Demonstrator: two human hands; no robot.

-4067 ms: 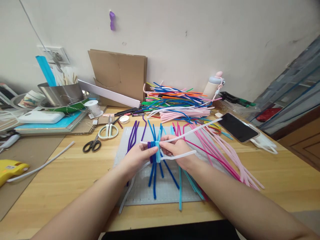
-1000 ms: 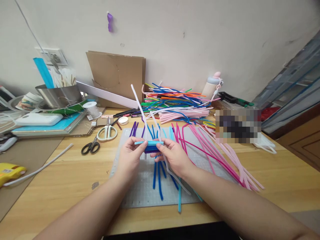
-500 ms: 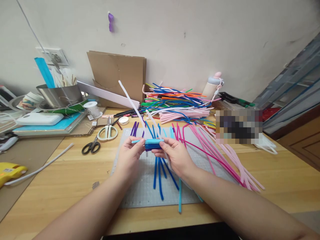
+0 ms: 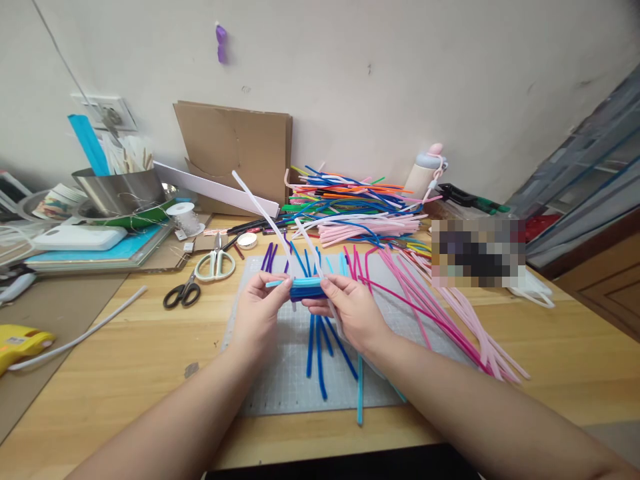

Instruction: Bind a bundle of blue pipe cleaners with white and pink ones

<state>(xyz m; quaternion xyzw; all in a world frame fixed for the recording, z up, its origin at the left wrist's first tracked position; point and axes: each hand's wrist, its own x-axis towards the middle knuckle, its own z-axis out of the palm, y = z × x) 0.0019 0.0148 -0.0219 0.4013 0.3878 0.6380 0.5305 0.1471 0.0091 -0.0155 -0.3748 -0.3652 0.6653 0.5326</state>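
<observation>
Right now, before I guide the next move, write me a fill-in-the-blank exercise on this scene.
1. The left hand and right hand hold a blue bundle above the ____ mat.
2. ____ white stems rise between the hands.
3. The ____-handled scissors lie nearer the person than the pale-handled scissors.
4. A ____ ornament hangs above the brown cardboard.

Missing words: grey; two; black; purple.

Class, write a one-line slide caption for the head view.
Left hand and right hand grip a blue bundle of fuzzy stems above a gray gridded mat.
</observation>
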